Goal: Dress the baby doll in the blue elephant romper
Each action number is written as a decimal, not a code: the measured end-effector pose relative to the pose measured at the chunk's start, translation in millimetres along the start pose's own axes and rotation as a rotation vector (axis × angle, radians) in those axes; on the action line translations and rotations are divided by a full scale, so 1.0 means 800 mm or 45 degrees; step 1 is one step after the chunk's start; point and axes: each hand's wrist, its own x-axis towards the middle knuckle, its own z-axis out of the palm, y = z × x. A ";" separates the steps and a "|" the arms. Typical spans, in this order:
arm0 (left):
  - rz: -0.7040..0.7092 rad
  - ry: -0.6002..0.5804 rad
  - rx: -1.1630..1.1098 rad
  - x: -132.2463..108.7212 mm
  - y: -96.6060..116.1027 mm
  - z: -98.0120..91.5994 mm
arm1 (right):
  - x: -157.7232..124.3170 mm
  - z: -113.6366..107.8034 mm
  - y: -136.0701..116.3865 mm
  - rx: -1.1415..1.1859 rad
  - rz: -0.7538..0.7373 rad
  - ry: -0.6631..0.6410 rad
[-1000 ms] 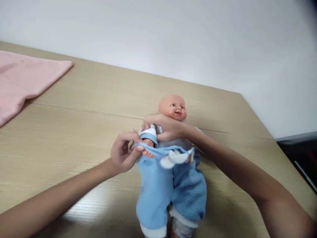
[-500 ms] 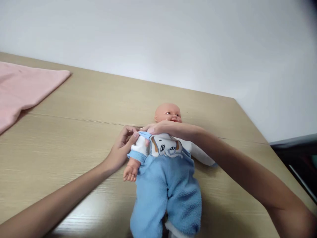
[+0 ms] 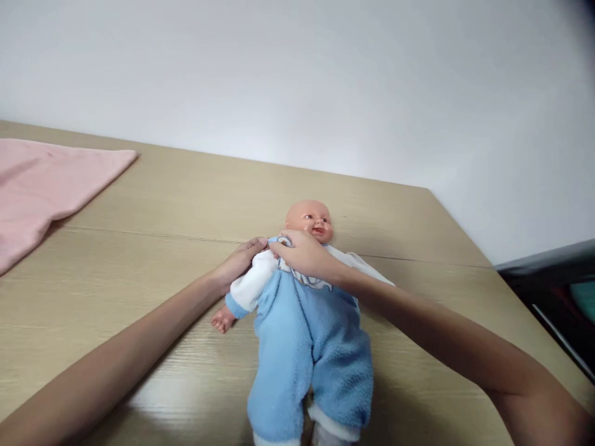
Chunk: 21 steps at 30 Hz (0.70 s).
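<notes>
Left hand (image 3: 244,259) and right hand (image 3: 307,255) pinch blue strap (image 3: 274,240) | right hand partly obscures doll (image 3: 300,212) | flat pink cloth (image 3: 51,192) well left | fleecy overalls (image 3: 286,341) below hands

You now have the blue strap (image 3: 273,240) at the doll's (image 3: 309,322) shoulder, not its waist; one arm (image 3: 251,284) sticks out more.

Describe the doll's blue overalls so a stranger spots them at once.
Start from the wooden table and find the bald doll lying on its back there. The overalls cover its legs and reach up toward its chest. They are the big fuzzy blue piece, unlike the white sleeve or the pink cloth at the picture's left edge.
</notes>
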 end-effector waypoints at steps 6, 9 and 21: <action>-0.095 -0.125 0.069 0.005 0.003 0.009 | -0.005 -0.013 -0.004 -0.141 -0.014 -0.047; -0.069 -0.117 0.155 -0.014 0.012 0.007 | -0.016 -0.019 -0.006 -0.261 -0.025 -0.031; 0.127 -0.141 1.380 -0.095 0.039 -0.006 | 0.025 -0.006 -0.039 -0.621 -0.235 -0.298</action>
